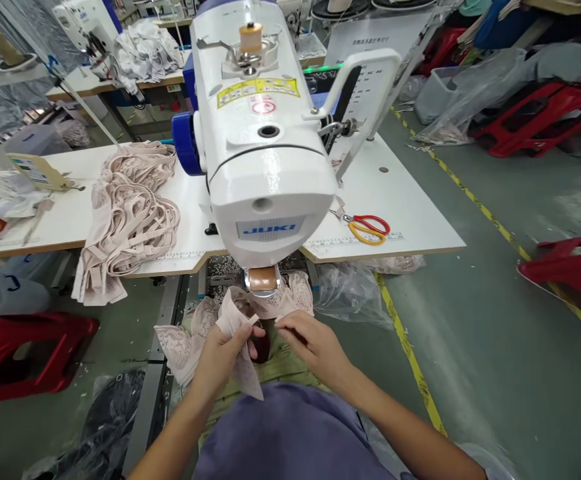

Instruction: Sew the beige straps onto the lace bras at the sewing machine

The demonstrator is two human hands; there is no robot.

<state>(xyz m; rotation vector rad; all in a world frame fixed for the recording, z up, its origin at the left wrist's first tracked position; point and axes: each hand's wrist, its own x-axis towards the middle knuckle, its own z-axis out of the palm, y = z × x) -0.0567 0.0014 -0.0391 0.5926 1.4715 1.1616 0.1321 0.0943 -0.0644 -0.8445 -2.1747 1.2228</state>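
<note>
A pale pink lace garment piece [230, 319] hangs in front of the white sewing machine [265, 133], just under its head. My left hand [223, 357] is closed on a fold of this lace, with a strip trailing down below the fingers. My right hand [313, 343] pinches the edge of the same piece close beside the left. More of the lace spreads out to the left and behind the hands, partly hidden by the machine.
A pile of pink straps and lace [128, 217] lies on the white table [410, 207] left of the machine. Red and yellow scissors [368, 228] lie on its right. Red stools [25, 353] stand on the floor at the left and right. A yellow floor line [410, 353] runs past the table.
</note>
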